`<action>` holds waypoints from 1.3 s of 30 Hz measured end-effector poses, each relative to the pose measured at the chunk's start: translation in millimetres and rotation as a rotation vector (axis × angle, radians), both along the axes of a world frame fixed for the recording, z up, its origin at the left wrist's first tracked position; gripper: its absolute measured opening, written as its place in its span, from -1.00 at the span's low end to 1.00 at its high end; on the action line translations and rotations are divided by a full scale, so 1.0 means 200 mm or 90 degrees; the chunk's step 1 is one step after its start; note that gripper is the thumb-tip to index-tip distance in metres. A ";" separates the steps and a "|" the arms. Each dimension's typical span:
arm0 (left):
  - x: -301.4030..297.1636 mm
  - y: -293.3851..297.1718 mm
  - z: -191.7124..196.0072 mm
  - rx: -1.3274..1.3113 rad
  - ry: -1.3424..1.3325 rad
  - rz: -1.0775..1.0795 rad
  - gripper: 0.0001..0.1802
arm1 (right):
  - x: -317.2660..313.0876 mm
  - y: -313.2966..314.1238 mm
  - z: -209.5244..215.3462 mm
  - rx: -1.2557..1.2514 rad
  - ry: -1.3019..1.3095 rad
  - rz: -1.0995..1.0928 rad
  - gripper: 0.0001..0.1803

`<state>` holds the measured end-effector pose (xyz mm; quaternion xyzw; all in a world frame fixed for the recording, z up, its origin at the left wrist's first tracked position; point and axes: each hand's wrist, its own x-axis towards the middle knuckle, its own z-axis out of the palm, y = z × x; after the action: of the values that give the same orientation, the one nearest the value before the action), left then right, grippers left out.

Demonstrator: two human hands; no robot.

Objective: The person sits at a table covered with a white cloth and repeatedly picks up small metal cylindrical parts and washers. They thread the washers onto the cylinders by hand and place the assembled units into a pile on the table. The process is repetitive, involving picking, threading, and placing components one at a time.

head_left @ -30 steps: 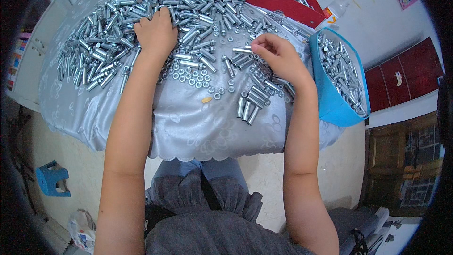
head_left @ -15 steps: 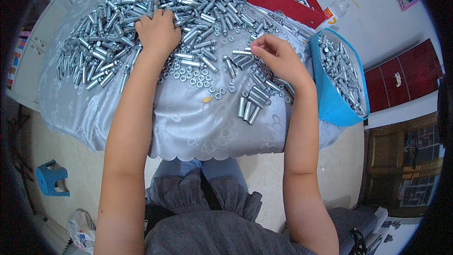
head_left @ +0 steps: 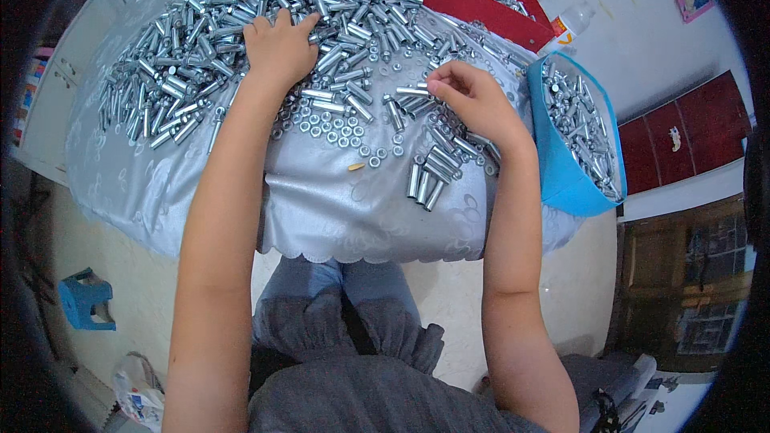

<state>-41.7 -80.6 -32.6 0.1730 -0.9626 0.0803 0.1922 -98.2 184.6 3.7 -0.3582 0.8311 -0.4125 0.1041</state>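
Short shiny zinc-plated steel sleeve (head_left: 413, 90) sits pinched at the fingertips of the right hand (head_left: 473, 100), lying roughly level, over the middle of the bench toward its right side. Judging by look: stiff, smooth, prob. slick, light singly; best taken across the round body near mid-length w/ thumb + forefinger so it can't roll out.

Left hand (head_left: 279, 48) lies flat, fingers spread, palm down on the big heap of silver metal sleeves (head_left: 184, 56) covering the far left half of the bench; whether it clasps any piece underneath I can't tell.

Between the hands, nearer the front edge: scatter of small silver hex nuts and washers (head_left: 329, 130), touching the heap's rim. Just right of those, a small row of sleeves laid side by side (head_left: 425, 180) close to the front edge, below the right wrist.

Bench wears a silver-grey glossy cloth with scalloped hem (head_left: 353, 224).

Off the right edge: bright blue plastic tub (head_left: 553, 168) full of same parts. Far right corner: red cardboard box (head_left: 473, 0), also holding sleeves; white plastic bottle w/ orange label (head_left: 569, 22) beside it. Blue plastic stool (head_left: 84, 301) on floor, left.
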 end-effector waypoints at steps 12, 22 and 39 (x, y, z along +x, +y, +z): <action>-0.22 -0.14 0.25 0.219 -0.351 -0.162 -0.54 | 0.01 0.01 0.03 -0.009 -0.009 -0.005 -0.82; -0.15 0.00 0.19 -0.078 -0.121 -0.066 -0.77 | 0.01 0.02 0.01 -0.003 -0.014 0.016 -0.84; -0.02 -0.15 0.07 0.145 0.251 -0.035 -0.75 | 0.02 0.00 0.02 -0.024 0.023 0.028 -0.82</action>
<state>-45.9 -110.0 -18.4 0.1799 -0.9135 -0.0698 0.3581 -94.9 184.3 6.8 -0.3855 0.8168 -0.4193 0.0914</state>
